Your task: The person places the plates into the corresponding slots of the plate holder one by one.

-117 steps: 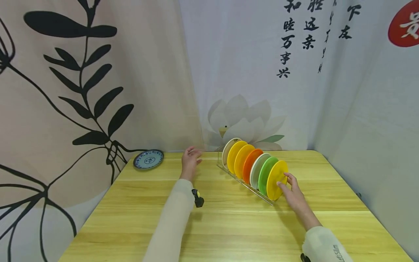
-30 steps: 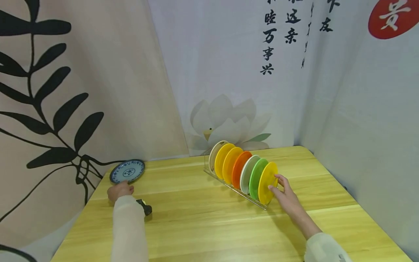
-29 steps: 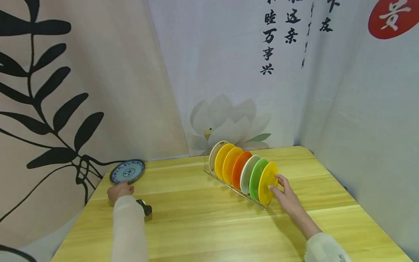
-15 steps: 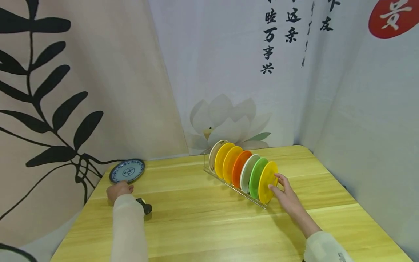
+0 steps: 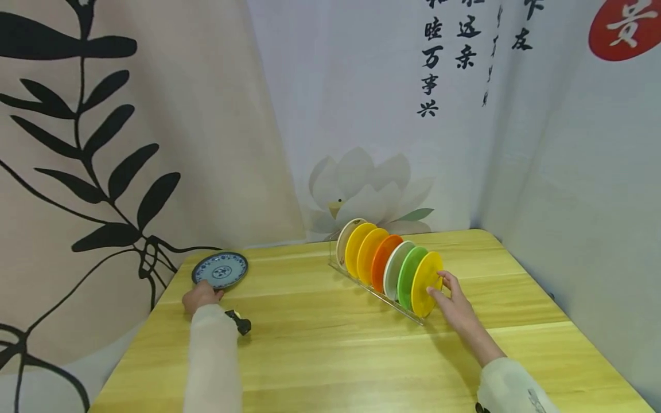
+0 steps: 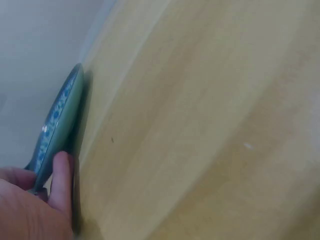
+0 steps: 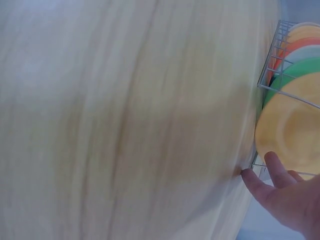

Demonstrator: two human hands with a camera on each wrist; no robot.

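A blue-patterned plate [image 5: 220, 271] lies flat near the far left corner of the wooden table [image 5: 335, 355]. My left hand [image 5: 205, 295] is at its near rim. In the left wrist view the thumb [image 6: 62, 172] lies on the rim of the blue-patterned plate [image 6: 59, 116] and pinches it. A clear rack [image 5: 377, 294] holds several upright coloured plates. My right hand [image 5: 445, 291] rests with straight fingers against the front yellow plate [image 5: 424, 281]. The right wrist view shows the same yellow plate [image 7: 290, 127] just above my right hand [image 7: 280, 192].
Printed fabric walls close in the table at the back, left and right. The blue plate sits close to the left wall. A small black wrist camera [image 5: 240, 324] is strapped to my left sleeve. Bare wood lies between the two hands.
About four seconds ago my left hand was at the back middle of the table; it has moved left to the blue plate's rim. My right hand has stayed on the yellow plate.
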